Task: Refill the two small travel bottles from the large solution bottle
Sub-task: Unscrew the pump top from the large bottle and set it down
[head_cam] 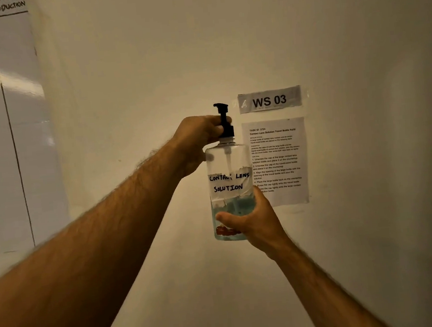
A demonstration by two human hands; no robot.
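Observation:
The large clear solution bottle [228, 172] is held upright in the air in front of the wall. It bears a hand-written label "CONTACT LENS SOLUTION" and holds a little blue liquid at the bottom. My right hand [252, 220] grips its lower part, thumb across the front. My left hand [198, 138] is curled round the black pump cap [223, 121] at the bottle's neck. No small travel bottle is in view.
A sign "WS 03" [269, 100] and a printed instruction sheet [278, 162] are taped to the wall behind the bottle. A whiteboard chart [5, 125] hangs at the left. No table or counter shows.

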